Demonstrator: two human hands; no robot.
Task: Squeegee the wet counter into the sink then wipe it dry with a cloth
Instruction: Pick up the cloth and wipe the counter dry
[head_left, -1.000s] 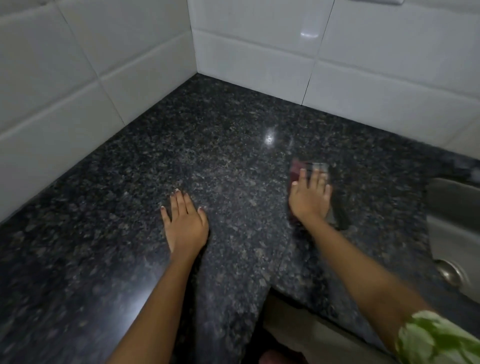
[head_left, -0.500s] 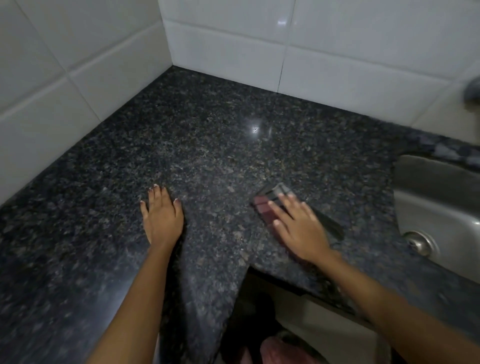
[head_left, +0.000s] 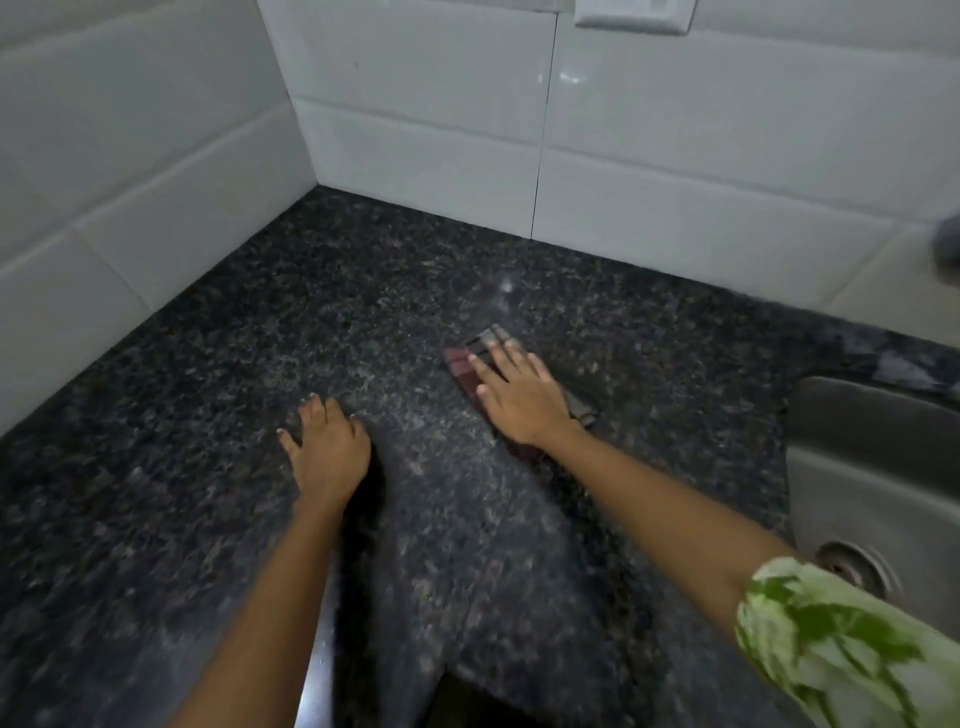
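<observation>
Right hand (head_left: 522, 400) pressing flat, fingers straight, on cloth (head_left: 465, 371) mid-frame on desk (head_left: 363, 312). Left hand (head_left: 327, 447) bracing flat, fingers relaxed. Sink (head_left: 872, 467) right edge. Risk: folded cloth bunching or slipping under palm, leaving wet streaks.

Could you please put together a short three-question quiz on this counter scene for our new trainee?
1. True or false: the left hand grips the cloth.
2. Which side of the counter holds the sink: A left, B right, C far corner?
3. What does the right hand press on?

Key: 1 false, it rests flat on bare counter. 2 B. 3 The folded cloth, fingers straight.
</observation>
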